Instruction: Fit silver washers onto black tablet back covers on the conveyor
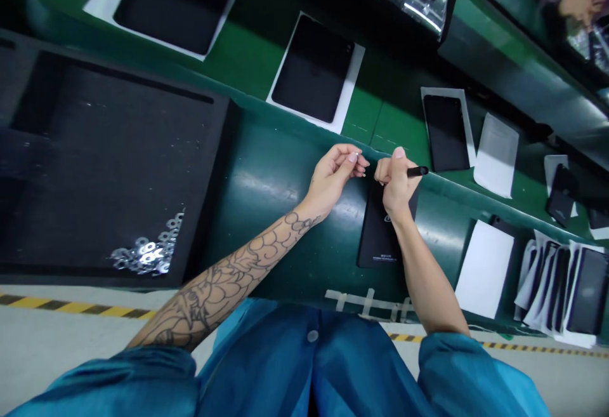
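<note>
Dark-green glossy bench [271, 214] w/ flat black rectangular device [378, 239] lying under R hand [394, 188], long axis running toward bench's far edge. R fingers [398, 158] clenched on slim black cylindrical pen [417, 171], tip pointing right, axis near level. L hand [330, 176] pinched; anything held too small to tell.

Your head-worn camera looked forward and down from close above your blue sleeves [309, 366], near your left hand [330, 179] and right hand [396, 190]. It sat tilted, so the green workbench [266, 182] ran diagonally across the view.
</note>
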The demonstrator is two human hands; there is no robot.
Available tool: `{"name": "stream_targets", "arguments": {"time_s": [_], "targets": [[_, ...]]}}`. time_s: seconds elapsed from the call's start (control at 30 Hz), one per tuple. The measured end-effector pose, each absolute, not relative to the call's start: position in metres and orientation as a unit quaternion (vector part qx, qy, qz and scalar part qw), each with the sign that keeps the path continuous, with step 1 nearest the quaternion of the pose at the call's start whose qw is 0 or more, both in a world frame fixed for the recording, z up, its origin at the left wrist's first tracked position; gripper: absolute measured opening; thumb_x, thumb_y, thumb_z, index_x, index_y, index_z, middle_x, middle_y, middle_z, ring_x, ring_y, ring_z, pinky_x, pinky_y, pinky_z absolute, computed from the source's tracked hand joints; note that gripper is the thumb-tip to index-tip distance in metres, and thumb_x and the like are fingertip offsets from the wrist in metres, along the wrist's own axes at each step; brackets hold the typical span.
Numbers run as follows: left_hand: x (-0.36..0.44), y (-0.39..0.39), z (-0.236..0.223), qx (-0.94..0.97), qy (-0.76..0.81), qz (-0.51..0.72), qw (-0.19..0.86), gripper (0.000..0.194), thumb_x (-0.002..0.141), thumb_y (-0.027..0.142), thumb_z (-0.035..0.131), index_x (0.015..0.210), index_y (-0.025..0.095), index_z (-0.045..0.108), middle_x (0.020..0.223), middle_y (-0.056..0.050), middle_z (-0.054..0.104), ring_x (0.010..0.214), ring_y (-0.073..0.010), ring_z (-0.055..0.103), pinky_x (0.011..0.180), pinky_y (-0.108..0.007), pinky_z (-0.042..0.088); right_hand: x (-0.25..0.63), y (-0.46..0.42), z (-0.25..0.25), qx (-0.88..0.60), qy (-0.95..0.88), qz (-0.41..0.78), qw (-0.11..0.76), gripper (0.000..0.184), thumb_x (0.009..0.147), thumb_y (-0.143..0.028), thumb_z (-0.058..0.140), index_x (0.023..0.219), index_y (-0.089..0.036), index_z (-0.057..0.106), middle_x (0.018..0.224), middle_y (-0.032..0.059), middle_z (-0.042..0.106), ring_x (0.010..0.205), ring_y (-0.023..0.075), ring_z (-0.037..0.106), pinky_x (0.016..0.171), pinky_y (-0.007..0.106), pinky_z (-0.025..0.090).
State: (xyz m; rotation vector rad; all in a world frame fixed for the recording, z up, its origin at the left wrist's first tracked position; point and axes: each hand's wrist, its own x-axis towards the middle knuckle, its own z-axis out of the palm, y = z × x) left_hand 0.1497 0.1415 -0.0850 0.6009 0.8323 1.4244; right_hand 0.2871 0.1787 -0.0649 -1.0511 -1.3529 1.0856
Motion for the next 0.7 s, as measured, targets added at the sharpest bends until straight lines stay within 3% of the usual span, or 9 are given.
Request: {"name": "stream_targets", "arguments": {"time_s": [0.2,0.27,0.33,0.43,0.53,0.6,0.7], "targets": [[0.152,0.065,-0.071,0.216,0.428,0.594,0.646,0.029,0.098,0.048,0.079,0.104,0.022,0.069,0.093,-0.002,0.070,0.093,-0.0176,0.066,0.095,-0.033,0.053,0.290,0.182,-0.052,-0.440,-0.570,0.453,0.525,0.078,0.101,-0.080,0.057,0.051,-0.026,0.031,0.048,-0.0042,0.030,0.044,0.0118,0.032,0.046,0.031,0.034],[0.151,0.036,-0.065,0.221,0.452,0.557,0.662,0.028,0.100,0.050,0.077,0.102,0.023,0.070,0.093,-0.003,0.071,0.092,-0.0191,0.065,0.095,-0.034,0.052,0.311,0.178,-0.038,-0.456,-0.549,0.434,0.550,0.073,0.102,-0.076,0.059,0.053,-0.026,0.037,0.051,-0.0031,0.037,0.045,0.0120,0.036,0.046,0.030,0.036],[0.150,0.014,-0.059,0.242,0.461,0.508,0.686,0.028,0.101,0.052,0.075,0.102,0.023,0.072,0.094,-0.004,0.072,0.091,-0.0208,0.065,0.092,-0.035,0.052,0.346,0.163,-0.025,-0.493,-0.528,0.403,0.562,0.061,0.102,-0.069,0.063,0.062,-0.024,0.054,0.060,-0.0005,0.053,0.046,0.0114,0.040,0.043,0.028,0.033],[0.153,0.000,-0.054,0.271,0.455,0.475,0.703,0.031,0.100,0.055,0.074,0.102,0.024,0.073,0.093,-0.005,0.073,0.087,-0.0219,0.064,0.088,-0.036,0.052,0.405,0.120,-0.014,-0.607,-0.531,0.363,0.466,0.040,0.099,-0.062,0.070,0.096,-0.023,0.079,0.089,0.0064,0.075,0.046,0.0095,0.040,0.040,0.026,0.027],[0.164,0.002,-0.057,0.272,0.438,0.480,0.710,0.033,0.099,0.058,0.074,0.102,0.024,0.073,0.090,-0.004,0.070,0.085,-0.0216,0.062,0.086,-0.036,0.051,0.443,0.063,-0.018,-0.704,-0.503,0.375,0.331,0.048,0.089,-0.064,0.080,0.112,-0.022,0.081,0.102,0.0112,0.080,0.047,0.0103,0.041,0.039,0.026,0.029],[0.174,0.005,-0.061,0.276,0.427,0.474,0.719,0.034,0.100,0.058,0.074,0.103,0.024,0.073,0.090,-0.004,0.068,0.085,-0.0213,0.061,0.087,-0.036,0.051,0.452,0.029,-0.026,-0.721,-0.458,0.427,0.297,0.055,0.084,-0.066,0.084,0.118,-0.022,0.080,0.099,0.0111,0.079,0.046,0.0103,0.040,0.038,0.027,0.030],[0.185,0.007,-0.066,0.276,0.422,0.468,0.725,0.032,0.099,0.057,0.075,0.103,0.025,0.073,0.089,-0.003,0.066,0.087,-0.0207,0.060,0.088,-0.034,0.049,0.451,-0.001,-0.038,-0.698,-0.382,0.529,0.295,0.060,0.082,-0.067,0.085,0.121,-0.022,0.075,0.070,0.0006,0.066,0.042,0.0092,0.030,0.038,0.025,0.025]]}}
